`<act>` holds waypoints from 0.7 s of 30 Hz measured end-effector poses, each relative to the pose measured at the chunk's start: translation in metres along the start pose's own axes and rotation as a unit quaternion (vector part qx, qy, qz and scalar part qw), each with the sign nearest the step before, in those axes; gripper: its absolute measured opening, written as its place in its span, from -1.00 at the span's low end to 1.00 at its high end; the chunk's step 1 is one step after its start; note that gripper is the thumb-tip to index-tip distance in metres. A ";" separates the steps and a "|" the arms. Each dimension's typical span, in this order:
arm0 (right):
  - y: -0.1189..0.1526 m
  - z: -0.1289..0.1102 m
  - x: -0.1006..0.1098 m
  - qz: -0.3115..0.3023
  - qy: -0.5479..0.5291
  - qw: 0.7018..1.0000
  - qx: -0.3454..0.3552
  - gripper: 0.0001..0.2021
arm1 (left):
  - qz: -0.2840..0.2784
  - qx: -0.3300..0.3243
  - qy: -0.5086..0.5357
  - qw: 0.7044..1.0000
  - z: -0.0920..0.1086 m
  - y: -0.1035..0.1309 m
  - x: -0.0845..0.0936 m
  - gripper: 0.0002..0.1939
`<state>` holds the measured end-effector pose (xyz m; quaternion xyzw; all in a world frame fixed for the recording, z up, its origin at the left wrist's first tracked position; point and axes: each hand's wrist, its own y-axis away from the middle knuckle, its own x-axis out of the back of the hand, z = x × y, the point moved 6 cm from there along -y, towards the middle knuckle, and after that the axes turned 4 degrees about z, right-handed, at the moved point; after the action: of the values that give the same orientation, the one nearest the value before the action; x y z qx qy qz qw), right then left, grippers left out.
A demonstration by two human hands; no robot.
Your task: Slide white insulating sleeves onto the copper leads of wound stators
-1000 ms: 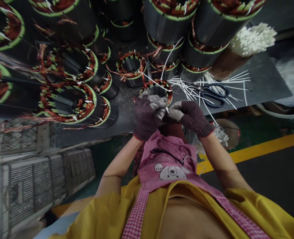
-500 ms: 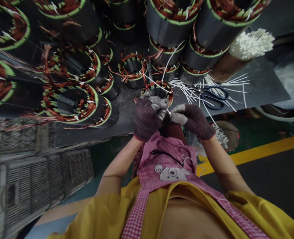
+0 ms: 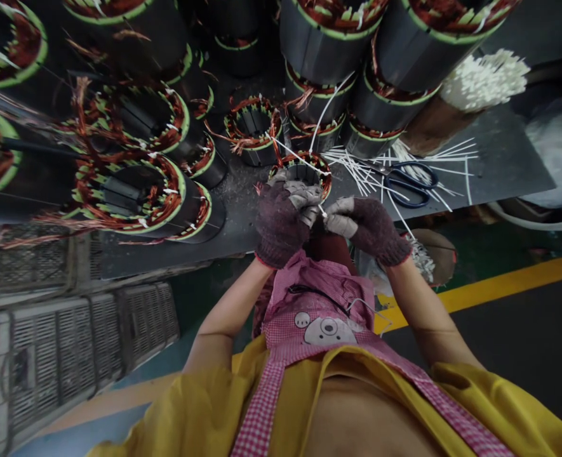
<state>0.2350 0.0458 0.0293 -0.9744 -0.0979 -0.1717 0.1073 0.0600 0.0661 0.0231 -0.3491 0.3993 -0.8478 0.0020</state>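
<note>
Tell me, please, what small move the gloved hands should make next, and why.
Perhaps the right hand in a maroon-and-grey knit glove should gently pull the short white strip end: it shows at that hand's fingertips, while the left hand, gloved alike, overlaps the near rim of the small ring-shaped core wound with reddish copper wire.

The gloves look matt knitted cloth, the ties smooth plastic, the coils coppery metal.

Copper-wound stator, upright, partly hidden; two long white ties at rim; short white piece just beside.
</note>
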 end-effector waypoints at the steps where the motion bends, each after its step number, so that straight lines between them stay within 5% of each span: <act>1: -0.002 0.002 -0.001 0.002 0.017 1.000 -0.009 -0.67 | -0.007 0.005 -0.007 1.000 -0.001 0.000 -0.001 -0.92; 7: -0.017 0.008 0.003 -0.014 0.145 0.988 -0.060 -0.67 | -0.013 -0.053 -0.002 0.998 0.005 -0.005 0.012 -0.87; 11: -0.015 -0.005 0.007 -0.001 0.177 0.984 -0.015 -0.67 | -0.049 -0.029 -0.017 0.998 0.006 -0.006 0.010 -0.89; 17: -0.006 -0.040 0.003 0.080 0.261 0.957 0.095 -0.68 | 0.000 0.013 -0.039 0.999 0.012 -0.007 0.004 -0.90; 21: 0.001 -0.059 0.030 0.219 0.188 0.949 0.124 -0.76 | 0.022 0.015 -0.050 0.998 0.013 -0.010 0.006 -0.87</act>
<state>0.2440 0.0350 0.0939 -0.9009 0.1192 -0.3105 0.2788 0.0662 0.0624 0.0389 -0.3816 0.3933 -0.8352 0.0461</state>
